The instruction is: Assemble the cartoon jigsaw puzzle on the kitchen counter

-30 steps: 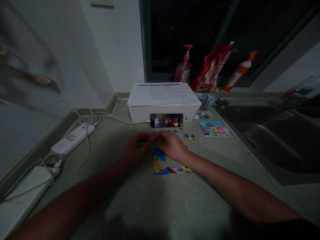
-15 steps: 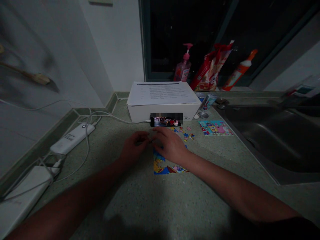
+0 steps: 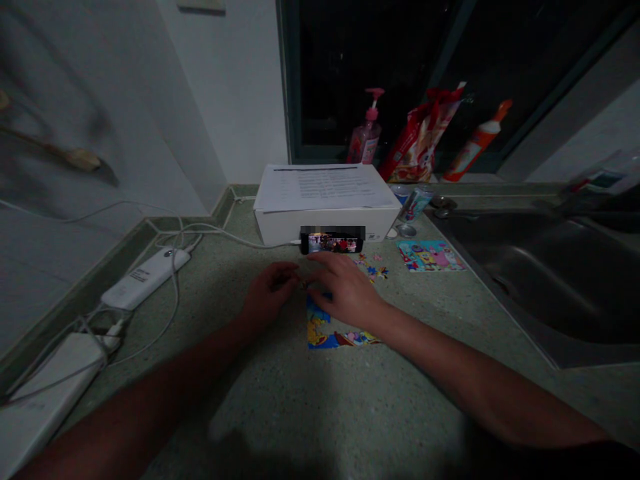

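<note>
Over the counter, my left hand (image 3: 270, 290) is curled with thumb and fingertips together, pinching a small jigsaw puzzle piece (image 3: 303, 284) whose picture is too dark to make out. My right hand (image 3: 345, 290) faces it from the right, its fingers bent but apart, the tips close to that piece. Beneath the right hand lies a partly assembled jigsaw puzzle (image 3: 320, 339); its left and bottom edges show, and the hand hides the upper part. Several loose puzzle pieces (image 3: 377, 271) lie just beyond the right hand.
A phone (image 3: 333, 244) on a cable leans against a white box (image 3: 325, 223) topped with printed paper. A colourful cartoon picture card (image 3: 431, 256) lies by the sink (image 3: 540, 357). White power banks (image 3: 145, 277) and cables are at left. A pump bottle (image 3: 364, 143) stands behind the box.
Both hands stay nearly in place. The right hand has shifted slightly, covering some loose pieces near the phone, and the small piece between the hands shows a little more.
</note>
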Available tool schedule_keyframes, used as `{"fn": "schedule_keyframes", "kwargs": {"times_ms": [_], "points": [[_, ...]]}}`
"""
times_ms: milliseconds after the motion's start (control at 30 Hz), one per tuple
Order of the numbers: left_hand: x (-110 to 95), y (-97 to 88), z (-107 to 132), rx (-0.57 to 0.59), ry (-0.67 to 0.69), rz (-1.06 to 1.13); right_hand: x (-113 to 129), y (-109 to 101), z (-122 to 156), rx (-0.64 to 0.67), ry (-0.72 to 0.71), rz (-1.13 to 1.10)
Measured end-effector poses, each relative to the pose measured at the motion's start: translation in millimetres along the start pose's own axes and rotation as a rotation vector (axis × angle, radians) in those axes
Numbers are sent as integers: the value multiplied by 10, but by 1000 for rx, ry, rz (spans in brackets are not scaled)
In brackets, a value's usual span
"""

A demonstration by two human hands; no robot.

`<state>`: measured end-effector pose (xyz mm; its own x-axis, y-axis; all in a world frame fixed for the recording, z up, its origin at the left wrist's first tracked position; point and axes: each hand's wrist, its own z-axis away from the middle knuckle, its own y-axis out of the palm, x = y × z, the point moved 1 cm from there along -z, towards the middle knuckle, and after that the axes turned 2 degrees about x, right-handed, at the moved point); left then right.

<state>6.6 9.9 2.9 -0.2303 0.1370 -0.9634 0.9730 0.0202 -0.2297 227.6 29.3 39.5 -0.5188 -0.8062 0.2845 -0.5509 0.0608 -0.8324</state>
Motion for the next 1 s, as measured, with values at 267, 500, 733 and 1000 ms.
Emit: {"fn": "schedule_keyframes", "kwargs": {"times_ms": [267, 500, 733, 1000], "points": [[65, -8, -17, -8, 17, -29, -62, -230, 446, 88, 77, -82], [96, -7, -19, -36, 8, -21, -36, -243, 590, 201, 111, -58], [77, -18, -15, -22, 1, -46, -40, -220, 607, 244, 121, -48], [69, -15, -9, -24, -15, -53, -36, -238, 609, 256, 120, -48]]}}
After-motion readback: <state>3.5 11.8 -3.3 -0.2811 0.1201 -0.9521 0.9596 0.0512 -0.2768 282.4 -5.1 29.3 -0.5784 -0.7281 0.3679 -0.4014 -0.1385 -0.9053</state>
